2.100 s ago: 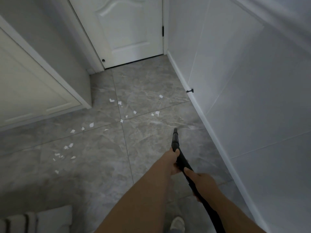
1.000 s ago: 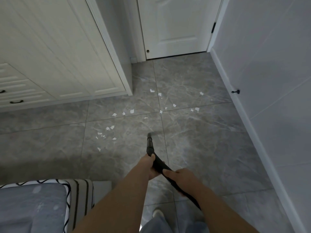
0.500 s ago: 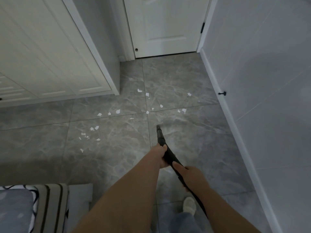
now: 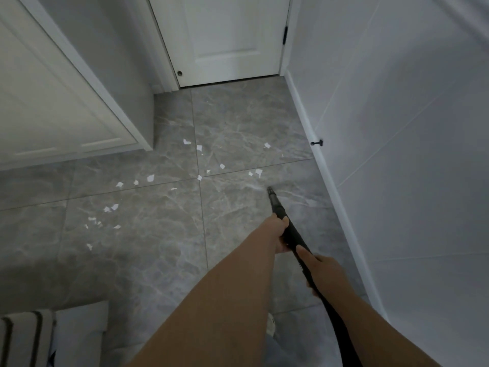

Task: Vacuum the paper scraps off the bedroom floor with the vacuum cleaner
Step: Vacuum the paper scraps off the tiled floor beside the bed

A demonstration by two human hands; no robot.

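Head view, sole camera: looking forward and steeply down from standing height, facing the closed door (image 4: 227, 35); taking in grey tiled floor (image 4: 158, 247), right wall (image 4: 397, 128), forearms nearest the lens; wide-angle bending edges.

Black vac hose (image 4: 291, 229); white paper scraps (image 4: 150, 178); grey marbled floor tiles (image 4: 148, 247); white door (image 4: 227, 35); striped bedding (image 4: 23, 337).

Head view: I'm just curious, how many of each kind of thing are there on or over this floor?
Paper scraps: about 19, the smallest blur
Hands: 2, left hand and right hand
Vacuum wand: 1
Door stop: 1
Total: about 23
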